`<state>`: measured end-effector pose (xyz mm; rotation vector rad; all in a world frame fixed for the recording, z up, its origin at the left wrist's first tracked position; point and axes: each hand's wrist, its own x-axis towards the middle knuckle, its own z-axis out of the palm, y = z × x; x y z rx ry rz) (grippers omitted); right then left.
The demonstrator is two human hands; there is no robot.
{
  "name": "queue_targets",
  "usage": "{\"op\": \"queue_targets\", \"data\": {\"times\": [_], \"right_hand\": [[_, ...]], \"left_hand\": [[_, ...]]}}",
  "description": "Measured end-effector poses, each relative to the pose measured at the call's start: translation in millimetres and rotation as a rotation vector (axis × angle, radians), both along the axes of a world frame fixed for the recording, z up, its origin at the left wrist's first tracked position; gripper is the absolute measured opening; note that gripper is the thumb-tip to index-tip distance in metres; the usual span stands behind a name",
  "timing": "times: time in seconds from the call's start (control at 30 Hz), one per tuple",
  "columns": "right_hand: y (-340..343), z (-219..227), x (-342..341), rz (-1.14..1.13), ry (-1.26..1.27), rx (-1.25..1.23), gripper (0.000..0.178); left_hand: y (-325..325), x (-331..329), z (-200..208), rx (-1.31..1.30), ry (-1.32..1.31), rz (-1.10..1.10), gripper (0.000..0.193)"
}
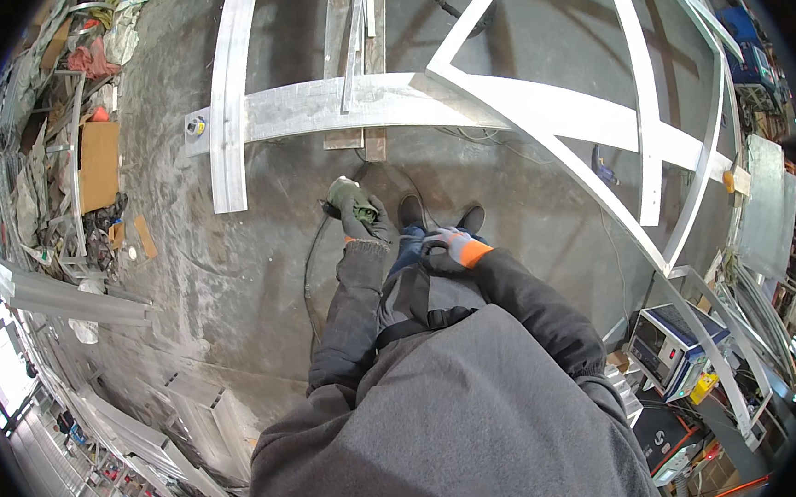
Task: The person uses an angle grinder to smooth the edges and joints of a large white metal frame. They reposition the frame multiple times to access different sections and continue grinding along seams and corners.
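My left hand, in a dark green glove, is held out in front of my left thigh. Its fingers are curled, and a pale tip shows at the far side of the fist; what it grips is mostly hidden. A black cable runs from beside this hand down toward my left sleeve. Close to my right thigh is my right hand, in a grey glove with an orange cuff. Its fingers bend inward by a dark patch at the apron's edge, and I cannot make out whether they hold anything.
A wide silver metal beam crosses the floor ahead, with a narrower bar over its left end. A welded metal frame stands at the right. A boxy machine sits lower right. Scrap and cardboard line the left side.
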<state>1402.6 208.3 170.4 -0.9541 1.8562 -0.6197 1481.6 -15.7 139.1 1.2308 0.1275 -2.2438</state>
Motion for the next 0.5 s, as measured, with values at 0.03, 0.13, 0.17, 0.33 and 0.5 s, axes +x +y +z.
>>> {"op": "queue_targets", "data": {"times": [0.03, 0.13, 0.17, 0.33, 0.5], "right_hand": [[5.9, -8.4, -2.7, -0.004, -0.184, 0.016, 0.047], [19.9, -19.6, -3.4, -0.240, -0.120, 0.110, 0.064], [19.6, -19.2, -3.2, -0.266, -0.082, -0.039, 0.067], [-32.9, -8.2, 8.4, -0.044, -0.013, -0.163, 0.072], [-51.2, -27.2, 19.8, 0.066, 0.103, -0.019, 0.051]], "left_hand": [[-4.1, 1.3, 3.1, 0.017, -0.001, 0.023, 0.030], [-12.0, 3.9, 11.9, 0.085, 0.054, 0.066, 0.026], [-12.4, 4.5, 14.3, 0.094, 0.047, 0.069, 0.026], [-5.0, 6.3, 20.7, -0.038, 0.126, -0.028, 0.028], [-3.6, 6.4, 17.0, 0.010, 0.226, -0.008, 0.030]]}}
